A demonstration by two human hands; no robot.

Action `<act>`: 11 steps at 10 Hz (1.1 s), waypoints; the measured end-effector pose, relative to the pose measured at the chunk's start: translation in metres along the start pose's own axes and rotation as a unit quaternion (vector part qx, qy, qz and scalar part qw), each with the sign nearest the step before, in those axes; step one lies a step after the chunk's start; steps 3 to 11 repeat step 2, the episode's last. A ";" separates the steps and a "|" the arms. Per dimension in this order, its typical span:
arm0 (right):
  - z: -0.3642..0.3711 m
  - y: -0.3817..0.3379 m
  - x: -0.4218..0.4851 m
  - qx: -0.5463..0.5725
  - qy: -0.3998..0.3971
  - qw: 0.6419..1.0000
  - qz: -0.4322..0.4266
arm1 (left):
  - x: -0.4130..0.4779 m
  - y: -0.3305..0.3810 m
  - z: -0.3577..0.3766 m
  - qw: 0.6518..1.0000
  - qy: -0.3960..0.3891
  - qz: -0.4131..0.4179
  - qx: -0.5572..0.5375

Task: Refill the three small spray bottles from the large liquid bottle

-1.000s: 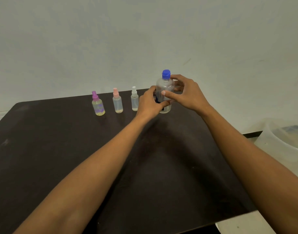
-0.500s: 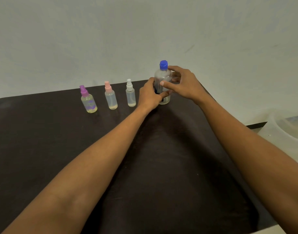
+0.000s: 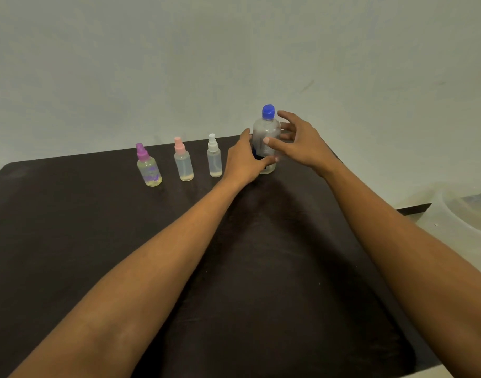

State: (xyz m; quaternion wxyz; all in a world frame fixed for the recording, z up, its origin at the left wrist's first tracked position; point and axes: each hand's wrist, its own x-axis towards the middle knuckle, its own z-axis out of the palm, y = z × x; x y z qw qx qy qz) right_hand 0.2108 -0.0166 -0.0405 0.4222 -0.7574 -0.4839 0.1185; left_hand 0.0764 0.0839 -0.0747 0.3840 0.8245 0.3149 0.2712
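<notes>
Large bottle [image 3: 266, 140] stands upright near the far edge of the dark desk [image 3: 70, 227], with its blue cap [image 3: 268, 111] on top. The left hand [image 3: 243, 165] is on it low down, thumb wrapped across the front near the base and fingers going round the back, so that grip is holding the bottle. The right hand [image 3: 302, 143] sits at the bottle's upper right side, fingers spread and fairly straight, a wide grip. Its thumb tip lies at the front of the clear body and looks to be touching, though from this angle I can't be sure.

To the left, three small spray bottles stand upright in a row along the back of the desk, apart from one another. The purple-topped bottle [image 3: 149, 167] is farthest left with yellowish liquid, the pink-topped bottle [image 3: 183, 165] is in the middle, and the white-topped bottle [image 3: 214, 159] is just beside the left hand. Over at the right edge, off the desk, there's a translucent plastic tub [image 3: 462, 214].
</notes>
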 end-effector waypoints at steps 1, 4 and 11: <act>-0.008 -0.010 -0.008 0.000 0.045 0.999 -0.009 | -0.020 0.016 -0.014 1.000 0.021 0.015 0.016; -0.014 -0.016 -0.015 0.019 0.086 0.996 -0.021 | -0.032 0.019 -0.023 0.998 0.043 0.034 0.017; -0.014 -0.016 -0.015 0.019 0.086 0.996 -0.021 | -0.032 0.019 -0.023 0.998 0.043 0.034 0.017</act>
